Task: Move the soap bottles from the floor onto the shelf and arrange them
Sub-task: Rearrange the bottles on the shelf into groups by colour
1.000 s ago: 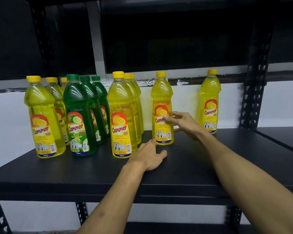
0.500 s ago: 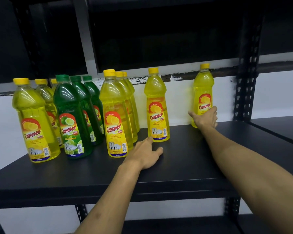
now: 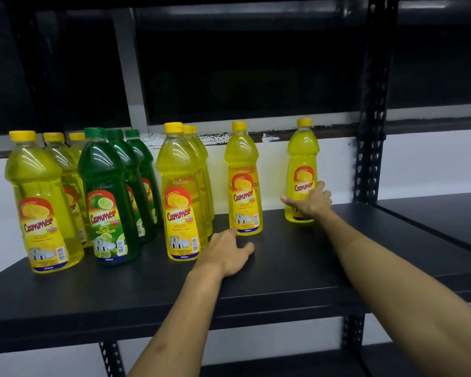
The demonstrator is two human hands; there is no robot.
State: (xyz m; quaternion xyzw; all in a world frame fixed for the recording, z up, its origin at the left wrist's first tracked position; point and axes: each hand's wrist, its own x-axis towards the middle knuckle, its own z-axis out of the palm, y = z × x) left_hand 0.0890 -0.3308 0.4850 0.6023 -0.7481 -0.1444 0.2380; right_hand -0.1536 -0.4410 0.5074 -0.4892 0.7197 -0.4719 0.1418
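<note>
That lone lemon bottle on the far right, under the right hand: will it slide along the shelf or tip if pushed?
The far-right lemon bottle is tall, narrow and looks nearly full, so probably heavy and top-heavy. The right hand sits low on it, which favours sliding. The shelf looks smooth, so a slow low push should glide; a push near the cap may tip it.

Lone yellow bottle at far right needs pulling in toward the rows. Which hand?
Right. The right hand is already on the far-right bottle, fingers round its lower label. The left hand lies flat on the shelf by the single middle bottle, well short of it.
</note>
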